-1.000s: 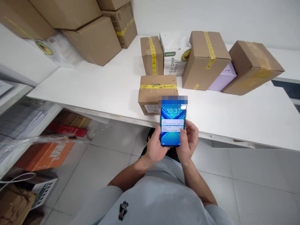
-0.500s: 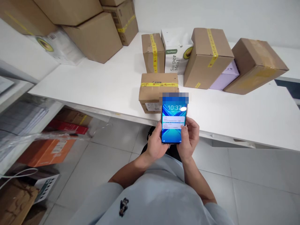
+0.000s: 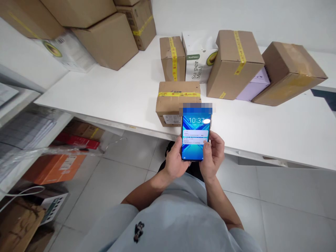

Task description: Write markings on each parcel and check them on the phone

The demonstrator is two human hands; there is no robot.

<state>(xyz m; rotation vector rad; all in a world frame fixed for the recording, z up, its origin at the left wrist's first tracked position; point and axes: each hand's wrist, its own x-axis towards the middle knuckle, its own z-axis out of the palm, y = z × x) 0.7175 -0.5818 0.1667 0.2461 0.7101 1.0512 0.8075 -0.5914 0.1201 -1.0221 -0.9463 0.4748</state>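
A smartphone (image 3: 195, 150) is held upright between my two hands, its lit blue lock screen reading 10:37 above two notification panels. My left hand (image 3: 175, 161) wraps the lower left edge, thumb along the side. At the lower right, my right hand (image 3: 212, 155) grips the phone with the thumb over the screen and fingers curled at the edge. The top of the phone is blurred out. Just behind it, a small taped cardboard box (image 3: 178, 89) with a white label sits near the front edge of the white table (image 3: 126, 94), partly covered by the phone.
Along the back of the table stand a narrow carton (image 3: 168, 56), a white avocado-print box (image 3: 198, 63), a tall carton (image 3: 233, 66), a lilac box (image 3: 253, 87) and a tilted-looking carton (image 3: 291, 70). Stacked cartons (image 3: 110, 42) fill the back left. An orange box (image 3: 56, 168) lies below left.
The view has shifted very slightly, so the boxes sit a little further right. Both hands keep the same hold on the phone, and its screen is unchanged.
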